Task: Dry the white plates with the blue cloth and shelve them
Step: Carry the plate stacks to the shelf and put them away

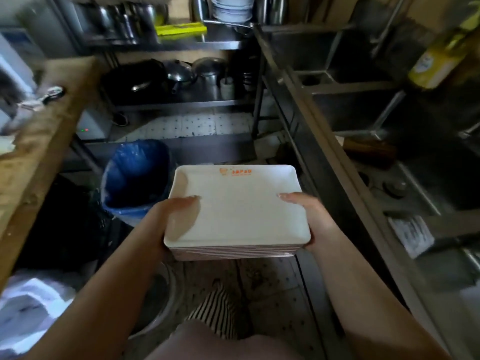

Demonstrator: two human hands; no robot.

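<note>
A stack of several white rectangular plates [239, 211], the top one with an orange logo near its far edge, is carried in front of me above the floor. My left hand [179, 214] grips the stack's left side, thumb lying on the top plate. My right hand [309, 216] grips the right side, thumb on top, fingers hidden underneath. No blue cloth is in view.
A steel shelf rack [181, 102] with pots and lids stands ahead, more white dishes [231, 9] on its top level. A bin with a blue liner [135, 175] sits on the floor. A wooden counter [39, 152] runs left, steel sinks [363, 107] right.
</note>
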